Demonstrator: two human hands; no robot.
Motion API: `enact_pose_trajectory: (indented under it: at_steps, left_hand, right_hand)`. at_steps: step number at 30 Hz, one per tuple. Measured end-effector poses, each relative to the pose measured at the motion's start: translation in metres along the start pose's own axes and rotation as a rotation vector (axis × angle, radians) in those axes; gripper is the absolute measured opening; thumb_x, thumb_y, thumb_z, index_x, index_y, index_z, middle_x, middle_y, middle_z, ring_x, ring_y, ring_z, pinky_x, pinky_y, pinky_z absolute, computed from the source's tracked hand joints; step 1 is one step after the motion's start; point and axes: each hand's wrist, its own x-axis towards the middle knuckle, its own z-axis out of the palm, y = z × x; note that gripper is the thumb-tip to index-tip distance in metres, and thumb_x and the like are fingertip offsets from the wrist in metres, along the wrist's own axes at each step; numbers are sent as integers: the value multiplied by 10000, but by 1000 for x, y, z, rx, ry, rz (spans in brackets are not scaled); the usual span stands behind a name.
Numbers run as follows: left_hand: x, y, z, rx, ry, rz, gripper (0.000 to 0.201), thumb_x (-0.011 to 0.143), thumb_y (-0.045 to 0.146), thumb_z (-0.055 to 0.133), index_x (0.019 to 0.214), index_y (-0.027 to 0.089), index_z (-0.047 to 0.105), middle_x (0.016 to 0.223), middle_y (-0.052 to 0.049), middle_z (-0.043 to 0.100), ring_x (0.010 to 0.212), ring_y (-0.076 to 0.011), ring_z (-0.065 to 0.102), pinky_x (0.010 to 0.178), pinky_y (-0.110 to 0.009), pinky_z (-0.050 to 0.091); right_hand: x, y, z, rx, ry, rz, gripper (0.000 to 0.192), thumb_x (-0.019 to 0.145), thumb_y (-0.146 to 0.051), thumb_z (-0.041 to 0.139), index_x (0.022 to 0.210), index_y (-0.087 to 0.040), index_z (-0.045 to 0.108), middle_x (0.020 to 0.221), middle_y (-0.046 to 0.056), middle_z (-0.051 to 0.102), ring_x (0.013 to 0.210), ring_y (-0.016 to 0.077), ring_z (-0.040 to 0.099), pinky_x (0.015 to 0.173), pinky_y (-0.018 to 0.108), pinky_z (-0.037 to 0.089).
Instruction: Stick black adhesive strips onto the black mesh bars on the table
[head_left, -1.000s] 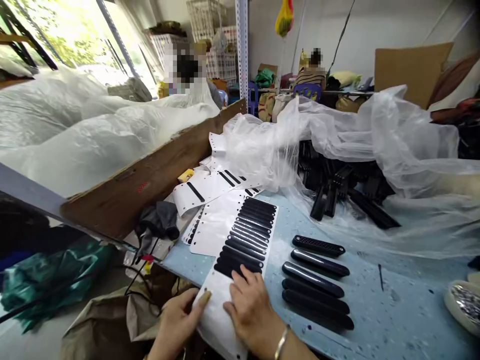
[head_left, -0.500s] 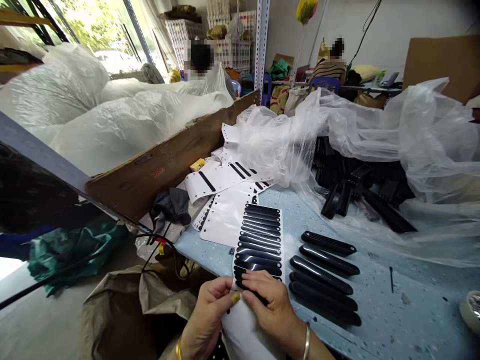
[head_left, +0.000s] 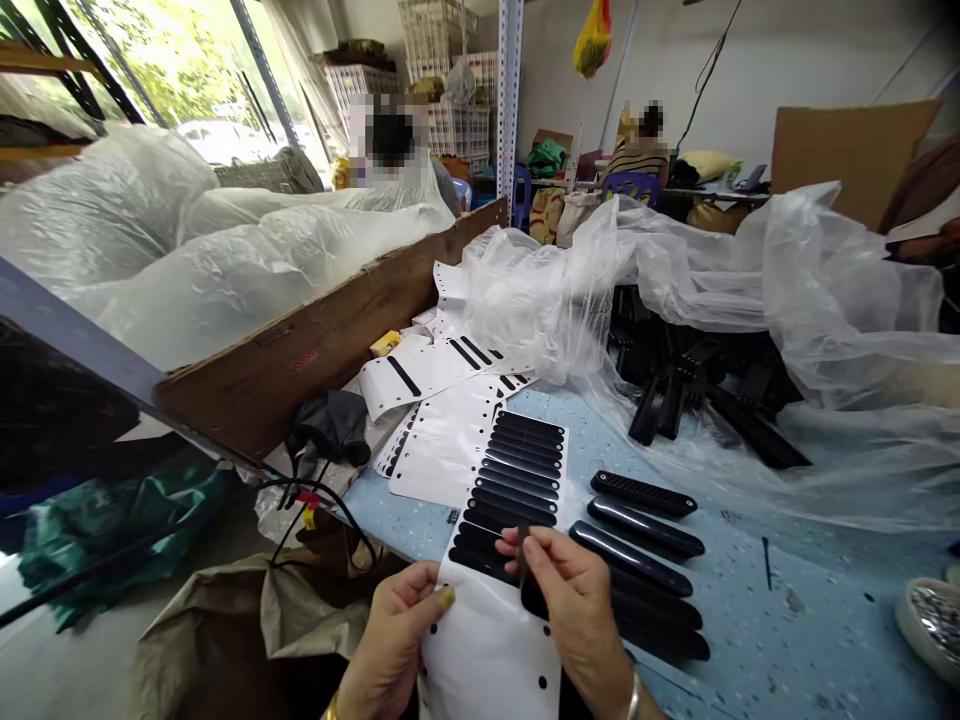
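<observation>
Half a second ago both your hands met at the lowest strips of the white sheet (head_left: 487,650); now your right hand (head_left: 566,590) has moved apart, pinching a black strip (head_left: 532,597) between thumb and fingers. Your left hand (head_left: 401,625) still grips the sheet's left edge. The sheet lies at lower centre, its row of black strips (head_left: 521,470) reaching up the blue table (head_left: 825,610). The five black pieces (head_left: 630,555) remain to its right.

At the right edge, your bowl (head_left: 909,635) holds small shiny pieces (head_left: 937,612). At upper right, clear plastic (head_left: 675,265) surrounds heaped black parts (head_left: 675,390). The brown bag (head_left: 187,640), lower left, gapes; its inside is too dark to tell.
</observation>
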Motion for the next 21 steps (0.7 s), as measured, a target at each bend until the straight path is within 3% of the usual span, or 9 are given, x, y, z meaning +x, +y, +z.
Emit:
enact_pose_trajectory:
  at_steps: [4,7,11,14,16,17,21]
  left_hand:
    - [7,-1,-7,172,65,59,378,665,402,798,908,131,696,744,-73,722,628,-165,637,569,-212,477]
    - [15,1,-9,478,110,236,392,690,436,752,968,165,699,780,-76,731,704,-224,674,662,-283,538]
    - [25,11,-10,1031,279,723,307,689,374,735,942,199,733,773,-74,721,709,-233,669,719,-305,540]
    - [30,19,2,1117,334,910,320,685,353,743,960,191,725,767,-73,702,640,-197,637,604,-261,526]
    - [32,22,20,1050,294,854,305,696,363,740,946,189,720,723,-60,683,573,-170,599,501,-232,487]
    - [31,22,33,996,209,770,282,711,372,732,927,191,719,713,-55,680,565,-164,592,487,-226,478]
    - [28,20,91,678,-345,253,273,777,442,678,782,169,684,631,-43,644,534,-146,580,513,-227,471]
  right_hand:
    - [3,-39,-32,30,210,-244,199,861,-270,660,1042,-190,685,872,67,706,698,156,684,671,276,598]
    - [1,-59,-65,-100,293,-425,258,831,-199,691,1086,-238,694,862,44,700,613,125,656,618,245,590]
    - [-8,-49,-98,-329,190,-429,309,824,-205,692,1127,-266,692,706,-5,642,463,85,568,434,170,506]
    - [-17,-32,-107,-519,117,-349,209,837,-270,676,1034,-225,730,614,-9,588,449,96,544,392,170,465]
    - [-23,-28,-107,-636,49,-361,156,845,-286,661,957,-218,747,609,0,586,492,112,569,431,180,482]
    - [-26,-28,-105,-685,20,-395,153,849,-288,654,953,-223,747,630,8,601,531,123,594,468,185,503]
    - [-29,-37,-97,-850,10,-620,190,884,-343,614,959,-215,734,684,33,642,613,152,635,569,226,541]
